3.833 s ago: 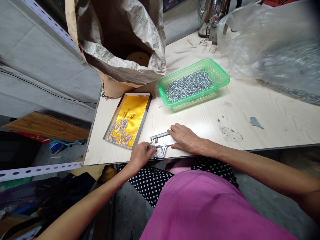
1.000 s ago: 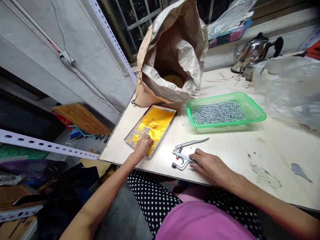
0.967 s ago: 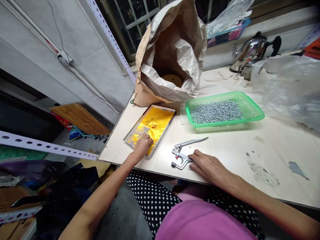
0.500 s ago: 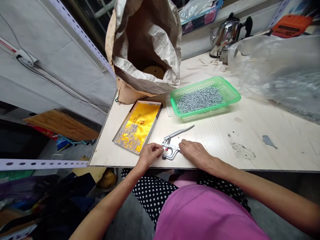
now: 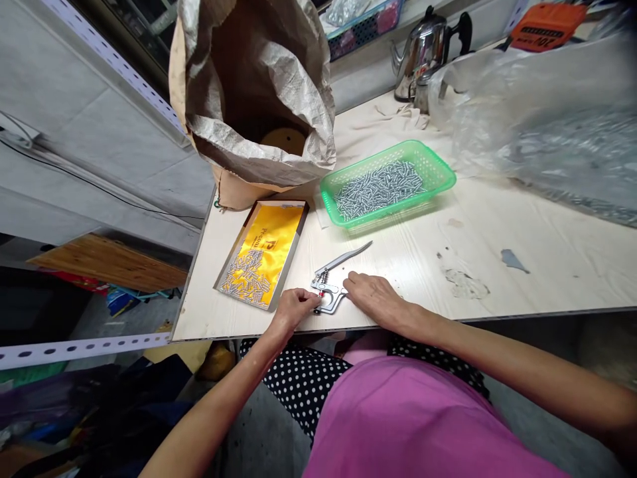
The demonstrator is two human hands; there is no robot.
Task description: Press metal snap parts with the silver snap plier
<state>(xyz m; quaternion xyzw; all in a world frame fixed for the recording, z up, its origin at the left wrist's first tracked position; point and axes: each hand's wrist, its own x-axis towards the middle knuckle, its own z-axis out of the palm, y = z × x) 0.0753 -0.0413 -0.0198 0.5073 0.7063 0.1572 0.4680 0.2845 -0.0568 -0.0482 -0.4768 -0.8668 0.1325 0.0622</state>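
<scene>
A pair of grey metal snap pliers (image 5: pixel 332 307) lies on the table near its front edge, its upper handle raised and spread from the lower one. A spring and a small red part show near its jaws. My right hand (image 5: pixel 373 297) is closed round the lower handle at the right. My left hand (image 5: pixel 293 308) is in a pinch, fingertips at the jaws; whatever lies between them is too small to name. To its left, a shallow box (image 5: pixel 281 285) with a yellow lining holds many small metal cylinders (image 5: pixel 246 279).
A green plastic basket (image 5: pixel 438 187) full of similar metal pieces stands behind the pliers. Behind the box is a large open paper sack (image 5: pixel 308 169). A clear plastic bag (image 5: pixel 537 133) lies at the right, a metal kettle (image 5: pixel 425 50) at the back.
My left fingertips have come closer to the pliers' jaws and now meet them near the red part. My right hand keeps its hold. The whole view has shifted slightly.
</scene>
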